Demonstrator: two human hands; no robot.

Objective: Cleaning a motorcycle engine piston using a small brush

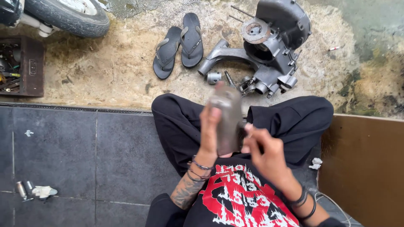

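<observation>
I sit cross-legged on dark floor tiles in black trousers. My left hand [209, 130] is wrapped around a grey, grimy metal part [227, 117], a roughly cylindrical engine piece held upright in front of my chest. My right hand [264, 148] is at the part's lower right side, fingers curled against it; what it holds, if anything, is hidden. Both wrists wear dark bracelets. The part is blurred, so its details are unclear.
A grey scooter engine casing [271, 46] lies on the sandy ground ahead, with small metal pieces [214, 77] beside it. A pair of dark flip-flops [180, 44] lies to its left. A tyre [69, 16] and a tool tray [21, 65] are at far left. A brown board [366, 168] stands at right.
</observation>
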